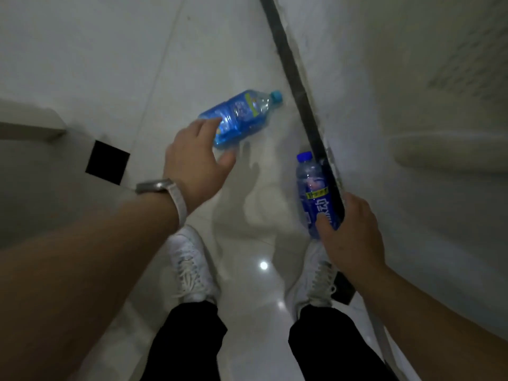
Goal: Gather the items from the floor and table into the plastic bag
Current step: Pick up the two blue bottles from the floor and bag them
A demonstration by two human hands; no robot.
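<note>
A light-blue plastic bottle [242,114] with a turquoise cap lies on its side on the white tiled floor. My left hand [192,163], a watch on its wrist, is spread over the bottle's base with the thumb held apart below it. A dark-blue labelled bottle [312,185] with a blue cap lies along the black skirting strip. My right hand [351,232] grips its lower end, thumb on the label and fingers round the far side. No plastic bag is in view.
A black skirting strip [297,78] runs diagonally along the white wall [412,105] on the right. A black square [107,162] and a pale ledge [27,127] sit at the left. My white shoes [189,268] stand on the glossy floor below the bottles.
</note>
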